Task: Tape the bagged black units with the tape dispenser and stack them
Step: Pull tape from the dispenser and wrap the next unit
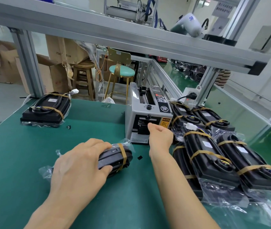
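A bagged black unit point(115, 158) with a brown band lies on its side on the green mat in front of me. My left hand point(80, 164) grips it, fingers over the top and thumb on its near face. My right hand point(160, 135) reaches up to the outlet slot of the grey tape dispenser point(148, 113), fingers curled at the slot; whether it pinches tape is hidden. Several bagged units point(214, 156) lie in rows at the right. A stack of bagged units point(46, 109) sits at the far left of the mat.
The green mat point(24, 162) covers the bench. Small black scraps point(139, 157) lie on it. An aluminium frame post point(27, 63) stands at the back left, with stools and cardboard boxes behind. A power strip point(191, 95) sits behind the dispenser.
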The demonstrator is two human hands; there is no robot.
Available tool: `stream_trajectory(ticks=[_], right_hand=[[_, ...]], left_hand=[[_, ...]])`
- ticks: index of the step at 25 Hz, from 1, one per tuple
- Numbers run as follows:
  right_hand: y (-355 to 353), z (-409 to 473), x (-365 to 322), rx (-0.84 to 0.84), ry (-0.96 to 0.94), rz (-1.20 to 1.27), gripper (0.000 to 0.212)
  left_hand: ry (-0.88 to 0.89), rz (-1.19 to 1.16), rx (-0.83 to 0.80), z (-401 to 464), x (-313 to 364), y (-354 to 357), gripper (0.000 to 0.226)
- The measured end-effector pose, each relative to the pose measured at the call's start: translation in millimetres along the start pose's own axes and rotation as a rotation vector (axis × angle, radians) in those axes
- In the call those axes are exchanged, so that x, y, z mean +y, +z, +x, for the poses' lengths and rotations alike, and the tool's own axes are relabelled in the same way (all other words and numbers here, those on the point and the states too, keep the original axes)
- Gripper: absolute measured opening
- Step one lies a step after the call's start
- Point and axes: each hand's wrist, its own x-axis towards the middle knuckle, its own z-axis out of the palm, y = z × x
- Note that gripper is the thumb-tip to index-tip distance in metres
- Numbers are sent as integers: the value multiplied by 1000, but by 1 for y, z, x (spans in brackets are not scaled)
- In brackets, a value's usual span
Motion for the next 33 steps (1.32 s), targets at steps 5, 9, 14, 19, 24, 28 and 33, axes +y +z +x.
stream_trajectory(ticks=[5,9,14,19,24,28,33], right_hand=[[9,14,1,73,89,51,25],[18,10,-3,93,173,168,24],[-18,-14,-14,-195,284,341,28],[-40,-83,-9,-618,77,126,12],[-30,-97,9,-563,49,136,17],[-24,-98,11,-537,41,123,15],[-21,-96,11,-521,8,91,13]], left_hand=[[3,-6,19,0,-2,1,47],[-15,-19,21,-1,0,0,45],[-72,-39,4,1,-1,-1,39],[-100,-23,-13,3,3,0,34],[-102,-26,-13,-1,6,0,34],[-113,-39,-27,-4,8,0,35],[-111,-36,-19,-3,9,1,36]])
